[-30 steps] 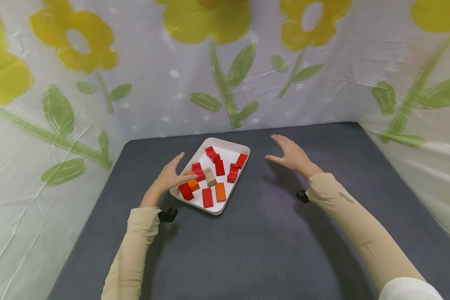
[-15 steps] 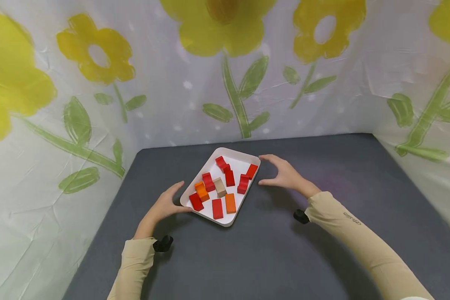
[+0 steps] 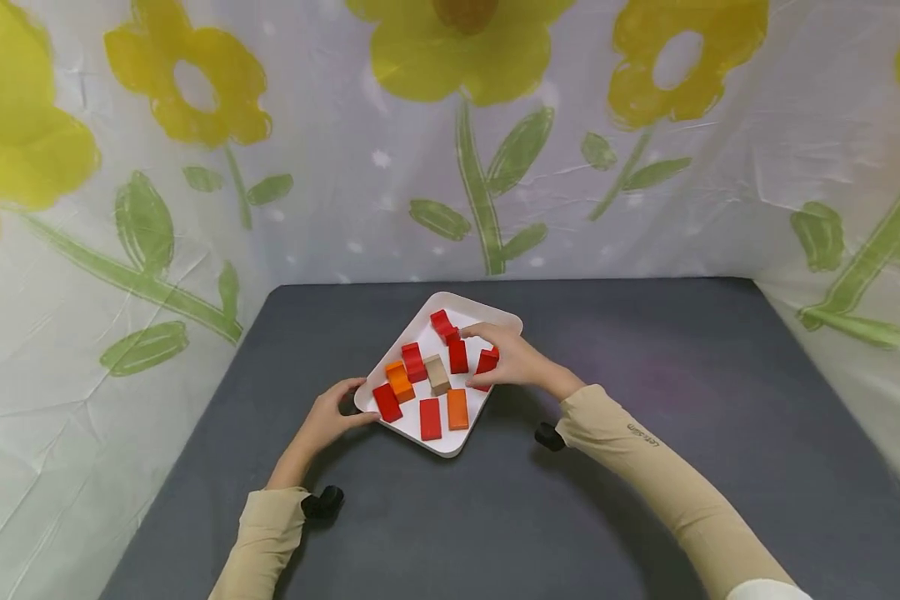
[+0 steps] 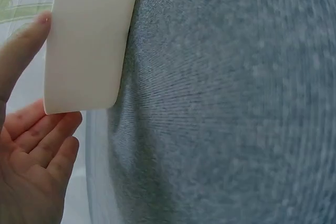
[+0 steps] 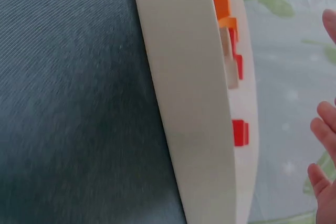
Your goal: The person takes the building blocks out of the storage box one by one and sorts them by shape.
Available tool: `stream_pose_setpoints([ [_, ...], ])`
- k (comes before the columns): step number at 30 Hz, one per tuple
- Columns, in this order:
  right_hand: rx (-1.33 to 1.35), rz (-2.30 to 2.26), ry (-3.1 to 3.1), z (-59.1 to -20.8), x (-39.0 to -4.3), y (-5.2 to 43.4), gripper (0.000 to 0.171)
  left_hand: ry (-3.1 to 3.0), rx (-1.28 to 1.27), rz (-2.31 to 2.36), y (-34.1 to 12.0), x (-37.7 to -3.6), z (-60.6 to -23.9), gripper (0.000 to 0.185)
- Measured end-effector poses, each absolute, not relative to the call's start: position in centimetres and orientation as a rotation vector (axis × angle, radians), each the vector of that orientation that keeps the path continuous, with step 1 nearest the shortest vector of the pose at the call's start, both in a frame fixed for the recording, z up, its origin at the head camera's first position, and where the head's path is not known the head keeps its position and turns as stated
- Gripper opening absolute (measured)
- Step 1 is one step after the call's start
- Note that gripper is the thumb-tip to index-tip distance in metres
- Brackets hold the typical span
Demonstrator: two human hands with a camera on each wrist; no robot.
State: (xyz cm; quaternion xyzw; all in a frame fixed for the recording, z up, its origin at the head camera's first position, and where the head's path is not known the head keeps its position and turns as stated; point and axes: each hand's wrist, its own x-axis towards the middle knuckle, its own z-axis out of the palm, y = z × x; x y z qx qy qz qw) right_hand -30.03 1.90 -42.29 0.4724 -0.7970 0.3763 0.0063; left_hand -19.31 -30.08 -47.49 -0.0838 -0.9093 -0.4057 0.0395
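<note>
A white tray (image 3: 483, 312) lies slantwise on the dark table, with several red, orange and plain wooden blocks in it. My left hand (image 3: 328, 423) holds the tray's near-left corner, thumb on the front side and fingers at the left side. The left wrist view shows the thumb tip against the tray wall (image 4: 89, 45). Over the tray's right half hovers my right hand (image 3: 517, 360), thumb and fingers spread apart. A red block (image 3: 487, 361) is partly covered by that hand, and a red block (image 3: 458, 357) lies near its fingertips. Close by is the wooden block (image 3: 437, 375).
Nearer the tray's front are an orange block (image 3: 457, 409) and a red block (image 3: 431, 419). The dark table (image 3: 450, 525) extends around the tray, and a flower-printed curtain (image 3: 330, 192) hangs along its back and sides.
My right hand has moved left from beside the tray to over its right half. My left hand has drawn back from above the blocks and closed on the tray's corner.
</note>
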Motion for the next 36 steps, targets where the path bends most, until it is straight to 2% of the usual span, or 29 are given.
stream_pose_setpoints([
  [9, 1.472, 1.211, -2.533, -44.0, -30.7, -0.6, 0.064, -2.806, -0.18, -1.319, -29.9, -19.2, -47.5, 0.065],
  [20, 1.387, 0.844, -2.809, -44.9, -31.6, -3.5, 0.084, -2.631, -0.106, -1.679, -29.1, -19.0, -47.6, 0.064],
  [27, 1.459, 0.678, -2.883, -47.1, -30.0, -4.2, 0.074, -2.601, -0.031, -1.736, -28.9, -17.0, -48.5, 0.064],
  [36, 1.472, 0.555, -2.815, -46.1, -31.1, -4.3, 0.057, -2.625, -0.007, -1.665, -28.3, -18.8, -47.3, 0.063],
])
